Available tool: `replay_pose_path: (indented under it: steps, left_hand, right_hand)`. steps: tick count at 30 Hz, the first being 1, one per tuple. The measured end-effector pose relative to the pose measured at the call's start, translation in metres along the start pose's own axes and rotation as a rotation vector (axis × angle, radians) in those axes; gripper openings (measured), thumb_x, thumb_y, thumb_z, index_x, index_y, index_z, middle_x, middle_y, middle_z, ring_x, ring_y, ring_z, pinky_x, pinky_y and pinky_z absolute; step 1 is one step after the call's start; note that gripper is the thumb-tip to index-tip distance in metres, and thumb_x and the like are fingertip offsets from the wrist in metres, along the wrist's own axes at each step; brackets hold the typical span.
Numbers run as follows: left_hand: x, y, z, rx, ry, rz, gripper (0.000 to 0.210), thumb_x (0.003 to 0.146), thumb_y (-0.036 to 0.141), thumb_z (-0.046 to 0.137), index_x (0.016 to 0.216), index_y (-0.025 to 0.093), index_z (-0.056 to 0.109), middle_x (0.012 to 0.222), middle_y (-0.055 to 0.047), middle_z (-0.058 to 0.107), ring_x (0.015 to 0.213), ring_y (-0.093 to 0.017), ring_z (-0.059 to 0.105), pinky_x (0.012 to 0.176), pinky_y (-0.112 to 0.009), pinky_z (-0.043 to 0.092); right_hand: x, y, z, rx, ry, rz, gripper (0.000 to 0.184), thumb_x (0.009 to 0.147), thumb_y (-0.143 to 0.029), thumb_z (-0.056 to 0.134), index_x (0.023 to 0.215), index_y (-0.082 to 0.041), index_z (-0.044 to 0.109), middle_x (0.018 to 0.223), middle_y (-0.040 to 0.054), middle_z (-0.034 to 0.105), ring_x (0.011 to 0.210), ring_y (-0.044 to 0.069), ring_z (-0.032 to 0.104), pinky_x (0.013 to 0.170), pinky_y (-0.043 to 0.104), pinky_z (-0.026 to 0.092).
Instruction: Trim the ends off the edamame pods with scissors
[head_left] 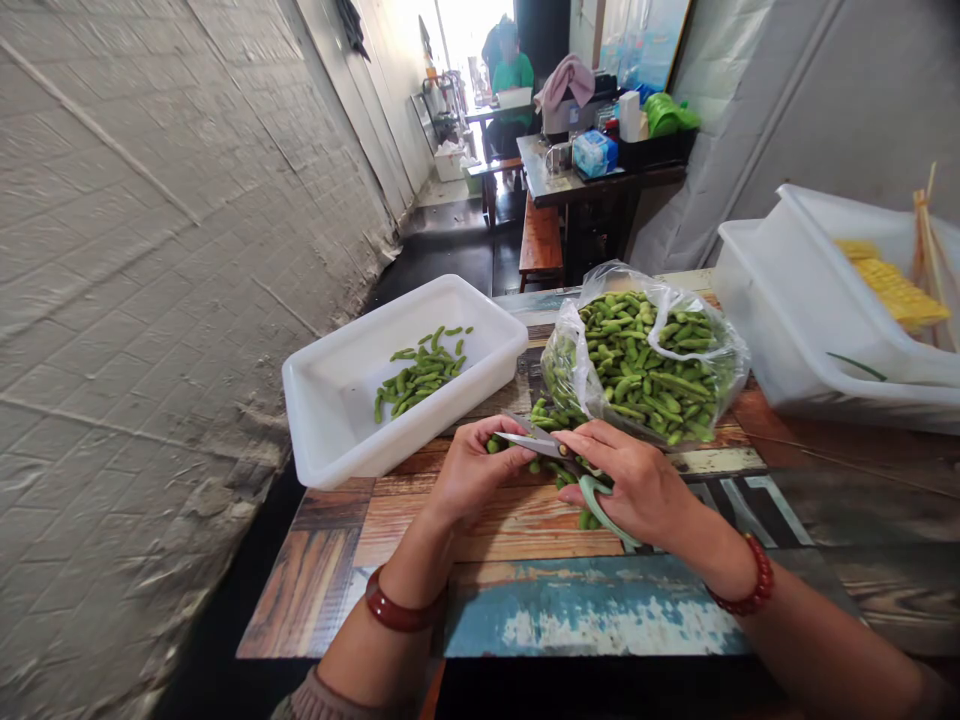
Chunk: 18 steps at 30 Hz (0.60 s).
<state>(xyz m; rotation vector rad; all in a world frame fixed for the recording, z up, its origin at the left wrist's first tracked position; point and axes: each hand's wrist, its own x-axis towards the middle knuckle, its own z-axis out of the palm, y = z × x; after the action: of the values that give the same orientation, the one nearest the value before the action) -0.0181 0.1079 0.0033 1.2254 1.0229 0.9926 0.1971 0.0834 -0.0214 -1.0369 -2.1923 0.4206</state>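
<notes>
My right hand (pixel 634 480) is closed around a pair of scissors (pixel 598 505) with pale green handles, its blades parted and pointing left. My left hand (pixel 476 465) pinches a green edamame pod (pixel 493 444) close to the blade tips. Under and behind the scissors, loose pods (pixel 551 415) lie on the table, partly covered by my hands. Just beyond stands an open clear plastic bag (pixel 566 365) heaped with edamame pods (pixel 652 370). To the left, a white plastic tub (pixel 330 440) holds a small pile of pods (pixel 420 380).
The patchwork wooden table (pixel 390 540) carries everything. At right, stacked white tubs (pixel 806 330) contain yellow pieces (pixel 892 285) and wooden sticks (pixel 926 240). A thin skewer (pixel 847 455) lies nearby. A textured wall (pixel 150 300) runs along the left. Farther back, a person in green (pixel 514 75) sits beyond a cluttered table (pixel 551 185).
</notes>
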Motion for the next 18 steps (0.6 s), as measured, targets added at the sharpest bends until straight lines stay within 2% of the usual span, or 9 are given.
replay_pose_path:
  steps: [7,12,15,18]
  left_hand:
    - [-0.0004,0.0038,0.0005,0.002,-0.016,-0.006,0.025,0.066,0.032,0.084,0.074,0.013,0.070,0.066,-0.003,0.070,0.057,-0.014,0.061,0.058,-0.025,0.048]
    - [0.0003,-0.0004,-0.0015,0.045,-0.034,0.040,0.022,0.070,0.032,0.082,0.076,0.013,0.072,0.068,-0.004,0.068,0.062,-0.013,0.059,0.062,-0.026,0.047]
    - [0.0020,-0.0030,-0.0013,-0.045,0.031,0.030,0.024,0.067,0.032,0.084,0.074,0.014,0.070,0.069,-0.002,0.065,0.061,-0.011,0.055,0.057,-0.022,0.043]
    - [0.0037,-0.0022,-0.0004,-0.199,0.109,-0.010,0.027,0.066,0.032,0.085,0.078,0.016,0.066,0.063,0.004,0.056,0.051,-0.005,0.044,0.046,-0.016,0.032]
  right_hand:
    - [-0.0009,0.0029,0.0008,0.029,0.020,-0.023,0.052,0.085,-0.024,0.070,0.134,-0.021,0.052,0.115,0.0104,0.064,0.100,0.024,0.066,0.087,0.037,0.057]
    - [-0.0013,0.0022,0.0017,0.021,0.020,-0.019,0.050,0.085,-0.021,0.069,0.132,-0.020,0.054,0.112,0.0098,0.066,0.096,0.023,0.068,0.084,0.034,0.058]
    - [-0.0005,0.0036,0.0030,0.028,0.043,0.010,0.046,0.084,-0.023,0.070,0.128,-0.020,0.058,0.107,0.0089,0.067,0.091,0.022,0.069,0.080,0.033,0.059]
    - [0.0006,0.0073,0.0042,0.059,0.114,0.033,0.041,0.084,-0.026,0.071,0.123,-0.020,0.061,0.103,0.0085,0.068,0.090,0.022,0.068,0.079,0.033,0.059]
